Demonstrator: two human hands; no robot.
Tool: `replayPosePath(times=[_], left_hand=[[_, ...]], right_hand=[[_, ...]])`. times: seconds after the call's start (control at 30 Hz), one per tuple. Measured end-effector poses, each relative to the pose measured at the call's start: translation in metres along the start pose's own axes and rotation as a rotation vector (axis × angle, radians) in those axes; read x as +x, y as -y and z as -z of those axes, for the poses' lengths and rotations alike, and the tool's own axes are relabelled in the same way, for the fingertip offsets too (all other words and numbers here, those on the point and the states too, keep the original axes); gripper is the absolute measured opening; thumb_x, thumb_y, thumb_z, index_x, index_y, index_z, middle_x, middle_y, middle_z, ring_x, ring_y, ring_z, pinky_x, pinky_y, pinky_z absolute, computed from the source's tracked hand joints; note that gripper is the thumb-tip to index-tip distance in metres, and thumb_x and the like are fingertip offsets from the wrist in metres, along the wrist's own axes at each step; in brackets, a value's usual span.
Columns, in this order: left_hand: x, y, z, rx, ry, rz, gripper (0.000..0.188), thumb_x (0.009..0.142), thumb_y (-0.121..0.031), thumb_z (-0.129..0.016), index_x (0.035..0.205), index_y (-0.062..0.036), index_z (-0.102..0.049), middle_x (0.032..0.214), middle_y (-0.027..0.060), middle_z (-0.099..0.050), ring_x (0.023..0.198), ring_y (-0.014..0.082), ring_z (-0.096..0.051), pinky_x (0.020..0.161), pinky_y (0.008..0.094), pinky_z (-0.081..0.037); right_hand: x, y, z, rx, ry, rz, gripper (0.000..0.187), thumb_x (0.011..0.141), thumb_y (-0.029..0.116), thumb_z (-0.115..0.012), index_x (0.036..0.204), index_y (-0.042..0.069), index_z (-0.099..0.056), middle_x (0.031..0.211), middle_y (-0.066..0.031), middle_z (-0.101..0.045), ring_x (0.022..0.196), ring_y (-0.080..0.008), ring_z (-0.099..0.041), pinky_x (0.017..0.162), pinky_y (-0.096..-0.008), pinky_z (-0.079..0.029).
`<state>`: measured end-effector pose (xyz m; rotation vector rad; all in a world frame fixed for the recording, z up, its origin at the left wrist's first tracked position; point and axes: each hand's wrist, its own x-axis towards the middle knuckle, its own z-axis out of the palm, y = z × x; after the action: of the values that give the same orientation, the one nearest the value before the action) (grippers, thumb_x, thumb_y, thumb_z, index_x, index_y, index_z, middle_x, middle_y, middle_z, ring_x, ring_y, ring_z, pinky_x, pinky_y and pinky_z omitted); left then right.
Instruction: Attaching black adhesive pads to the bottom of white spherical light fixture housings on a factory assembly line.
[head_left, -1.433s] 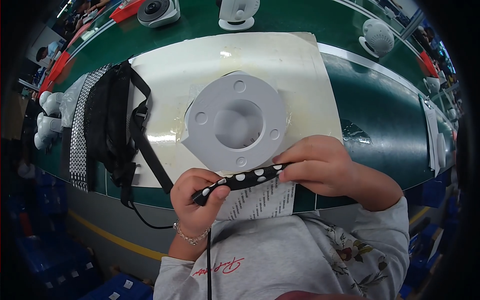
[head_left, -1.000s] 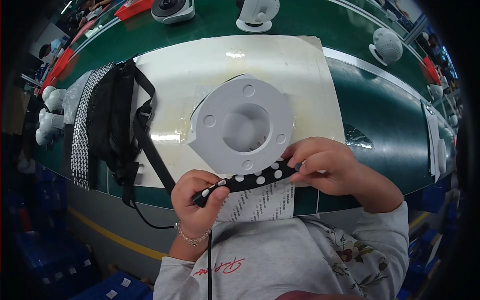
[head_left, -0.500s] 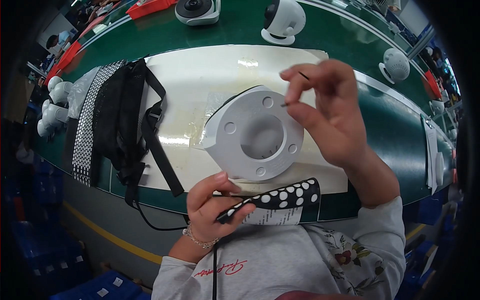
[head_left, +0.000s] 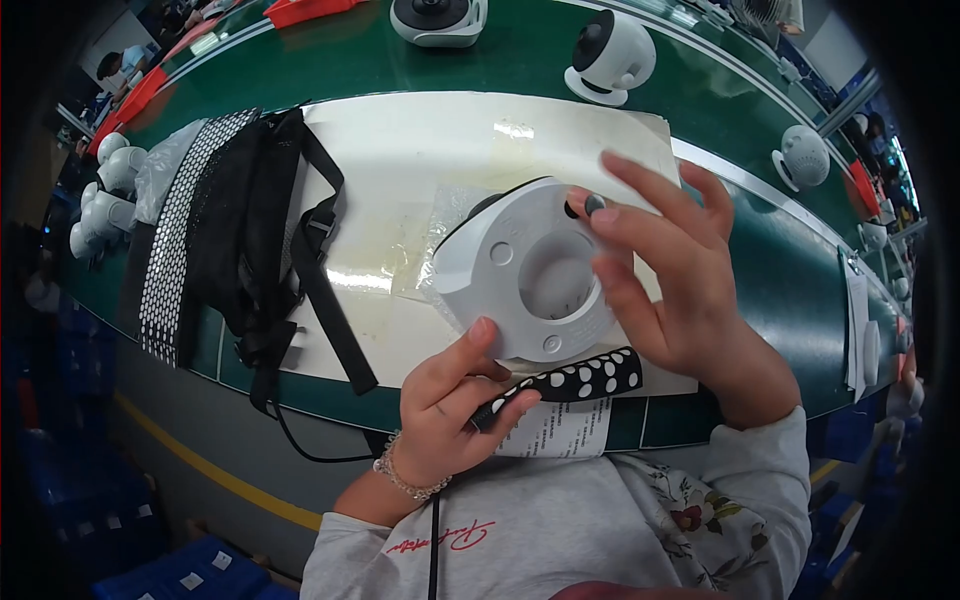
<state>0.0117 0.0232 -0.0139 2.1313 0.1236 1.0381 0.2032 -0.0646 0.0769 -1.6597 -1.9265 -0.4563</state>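
A white rounded device (head_left: pixel 470 262) lies tilted with its flat underside up, showing a round central opening and several circular recesses. My left hand (head_left: pixel 455 400) pinches a curled black sheet with white round spots (head_left: pixel 590 378), and its fingertip rests at the device's lower left edge. My right hand (head_left: pixel 675 270) is over the upper right of the underside, fingers apart. A fingertip touches the area of a black round pad (head_left: pixel 573 209) at the upper recess. Beside it, another small dark disc (head_left: pixel 595 204) shows at a fingertip; whether it is stuck there I cannot tell.
Beneath the device is a pale board (head_left: pixel 400 140) on a green table (head_left: pixel 530 30). A black strapped bag (head_left: pixel 265 220) lies at the left. Similar white devices stand at the back, including one (head_left: pixel 615 60). A printed white sheet (head_left: pixel 560 430) is at the front edge.
My right hand has come down onto the device and its fingers have spread. A black pad now shows at the upper recess. My left fingertip has moved onto the device's edge.
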Motion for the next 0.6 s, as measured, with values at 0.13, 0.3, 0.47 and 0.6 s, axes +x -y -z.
replayPosePath(times=[0.13,0.3,0.47,0.6], left_hand=[[0.002,0.001,-0.004,-0.007,-0.036,-0.043,0.022,0.062,-0.005,-0.073,0.065,0.0017,-0.052,0.124,0.0192,-0.042,0.064,0.0172,-0.059,0.058,0.0256,-0.048],[0.002,0.003,-0.005,-0.011,-0.088,-0.049,0.023,0.059,-0.005,-0.073,0.064,0.0018,-0.052,0.119,0.0184,-0.048,0.059,0.0164,-0.057,0.054,0.025,-0.047],[0.001,0.004,-0.005,0.001,-0.089,-0.04,0.02,0.061,-0.007,-0.072,0.064,-0.0001,-0.054,0.119,0.0175,-0.048,0.057,0.0161,-0.056,0.055,0.0245,-0.046],[0.001,0.002,-0.003,-0.032,-0.079,-0.025,0.02,0.061,-0.007,-0.072,0.064,-0.0003,-0.054,0.119,0.0173,-0.048,0.057,0.0161,-0.055,0.054,0.0244,-0.046]], right_hand=[[0.007,0.002,-0.003,0.259,-0.015,-0.058,0.019,0.074,0.008,-0.061,0.09,0.006,-0.05,0.124,-0.0183,-0.042,0.122,-0.0358,-0.031,0.099,-0.0428,-0.02],[0.03,0.013,-0.013,0.315,0.079,-0.092,0.007,0.076,0.01,-0.058,0.077,0.005,-0.053,0.129,-0.0169,-0.037,0.126,-0.035,-0.024,0.099,-0.042,-0.021],[0.032,0.014,-0.016,0.293,0.154,-0.12,0.006,0.079,0.011,-0.054,0.079,0.005,-0.054,0.13,-0.0144,-0.038,0.125,-0.0334,-0.025,0.097,-0.0399,-0.022],[0.027,0.014,-0.02,0.184,0.061,-0.06,0.01,0.08,0.014,-0.054,0.081,0.005,-0.056,0.126,-0.0151,-0.042,0.123,-0.0324,-0.029,0.096,-0.0395,-0.022]])
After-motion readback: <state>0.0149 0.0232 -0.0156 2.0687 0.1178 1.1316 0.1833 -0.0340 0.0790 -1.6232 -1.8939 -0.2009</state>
